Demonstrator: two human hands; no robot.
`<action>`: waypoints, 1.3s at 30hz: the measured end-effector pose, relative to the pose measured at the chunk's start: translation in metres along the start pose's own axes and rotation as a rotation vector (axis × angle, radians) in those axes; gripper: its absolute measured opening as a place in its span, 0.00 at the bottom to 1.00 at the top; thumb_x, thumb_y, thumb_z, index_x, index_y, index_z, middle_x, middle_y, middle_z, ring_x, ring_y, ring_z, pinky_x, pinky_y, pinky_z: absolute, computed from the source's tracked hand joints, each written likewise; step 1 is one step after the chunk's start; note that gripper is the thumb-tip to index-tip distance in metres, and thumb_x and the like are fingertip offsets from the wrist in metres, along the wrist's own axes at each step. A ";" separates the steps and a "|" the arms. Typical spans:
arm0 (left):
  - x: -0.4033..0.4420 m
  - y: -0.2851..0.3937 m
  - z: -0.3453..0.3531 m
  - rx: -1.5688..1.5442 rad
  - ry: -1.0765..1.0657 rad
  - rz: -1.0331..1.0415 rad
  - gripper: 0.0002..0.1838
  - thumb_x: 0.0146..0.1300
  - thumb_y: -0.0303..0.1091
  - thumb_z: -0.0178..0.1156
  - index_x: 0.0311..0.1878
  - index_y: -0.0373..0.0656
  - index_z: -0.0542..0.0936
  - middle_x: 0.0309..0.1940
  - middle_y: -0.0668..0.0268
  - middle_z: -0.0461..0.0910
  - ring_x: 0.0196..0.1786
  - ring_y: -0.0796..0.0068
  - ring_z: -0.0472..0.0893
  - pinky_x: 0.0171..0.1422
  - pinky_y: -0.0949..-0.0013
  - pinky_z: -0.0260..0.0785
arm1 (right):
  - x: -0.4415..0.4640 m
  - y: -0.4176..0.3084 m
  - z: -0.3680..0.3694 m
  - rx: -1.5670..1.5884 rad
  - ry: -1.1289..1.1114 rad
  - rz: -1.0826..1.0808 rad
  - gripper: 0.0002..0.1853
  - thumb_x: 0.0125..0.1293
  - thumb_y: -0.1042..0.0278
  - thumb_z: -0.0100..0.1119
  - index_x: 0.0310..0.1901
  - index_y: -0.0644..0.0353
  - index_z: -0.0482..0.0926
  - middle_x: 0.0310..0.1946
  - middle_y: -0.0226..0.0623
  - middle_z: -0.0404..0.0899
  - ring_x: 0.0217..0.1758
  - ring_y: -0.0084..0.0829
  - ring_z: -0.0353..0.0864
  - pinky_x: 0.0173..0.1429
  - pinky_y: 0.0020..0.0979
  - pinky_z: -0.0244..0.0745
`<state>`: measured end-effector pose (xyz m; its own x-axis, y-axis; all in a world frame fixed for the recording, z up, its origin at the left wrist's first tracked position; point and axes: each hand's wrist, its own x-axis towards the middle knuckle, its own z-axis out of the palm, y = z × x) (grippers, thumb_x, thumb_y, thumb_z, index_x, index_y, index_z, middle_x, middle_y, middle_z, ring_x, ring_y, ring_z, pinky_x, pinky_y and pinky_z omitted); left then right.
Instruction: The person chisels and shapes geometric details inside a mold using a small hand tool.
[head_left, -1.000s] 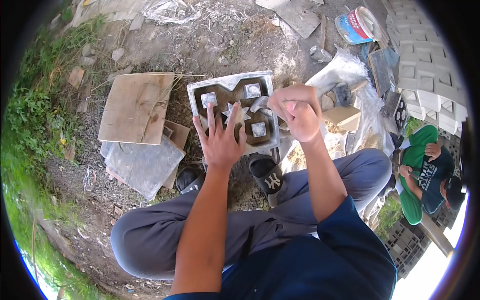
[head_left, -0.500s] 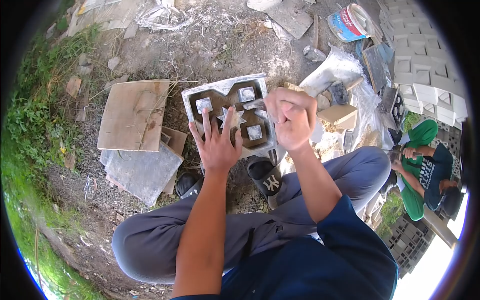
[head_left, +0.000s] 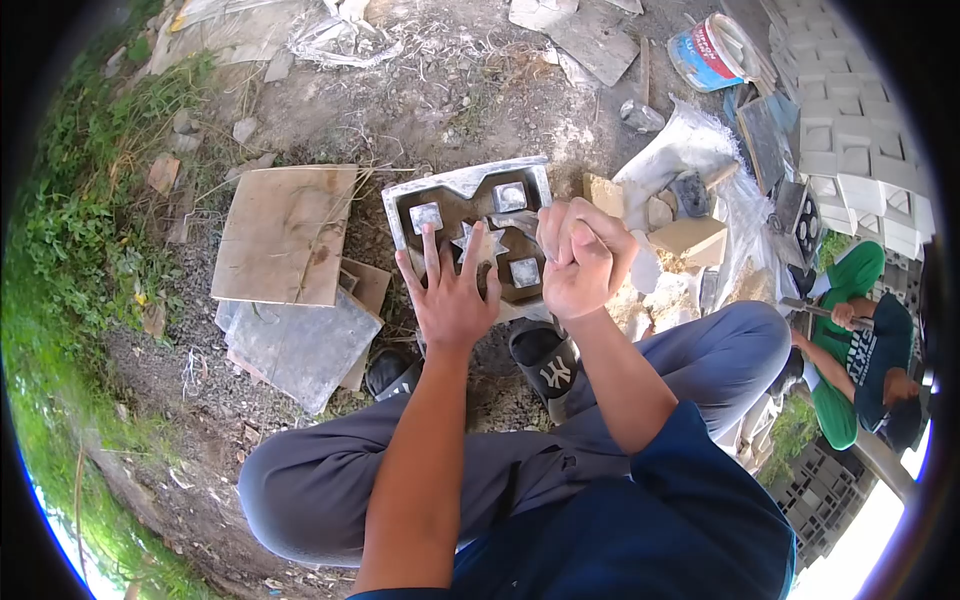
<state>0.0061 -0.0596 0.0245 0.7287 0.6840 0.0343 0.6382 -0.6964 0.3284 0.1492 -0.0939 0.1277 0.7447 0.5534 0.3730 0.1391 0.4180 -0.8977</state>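
A metal mould (head_left: 466,182) with square studs and a star-shaped centre (head_left: 478,243) lies on the ground before me. My left hand (head_left: 450,300) rests on its near left part with the fingers spread, their tips beside a square stud (head_left: 426,217) and the star. Over the mould's right side, my right hand (head_left: 583,258) is closed in a fist around a small greyish tool (head_left: 507,220), whose flat end points left between the upper right stud (head_left: 510,197) and the star. Most of the tool is hidden by the fist.
Wooden boards (head_left: 283,235) and a grey sheet (head_left: 297,345) lie left of the mould. To the right are a brown block (head_left: 690,241), stones (head_left: 690,193) and a plastic sack (head_left: 680,140). A paint bucket (head_left: 712,52) stands farther back. Another person (head_left: 860,350) sits at far right.
The right fist and its tool shift slightly over the mould's right side. My left hand stays spread on the mould. The other person's hands and a long-handled tool have moved.
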 end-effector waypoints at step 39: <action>-0.001 -0.004 -0.001 -0.044 -0.014 -0.003 0.38 0.72 0.50 0.58 0.84 0.62 0.62 0.63 0.44 0.80 0.88 0.51 0.48 0.86 0.27 0.27 | 0.070 -0.037 -0.016 0.394 -0.400 0.081 0.27 0.85 0.64 0.49 0.21 0.59 0.66 0.15 0.24 0.61 0.15 0.20 0.55 0.23 0.29 0.49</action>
<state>0.0031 -0.0574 0.0242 0.7305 0.6826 0.0207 0.6287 -0.6841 0.3699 0.2067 -0.0819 0.1830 0.4268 0.7928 0.4350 -0.2200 0.5576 -0.8005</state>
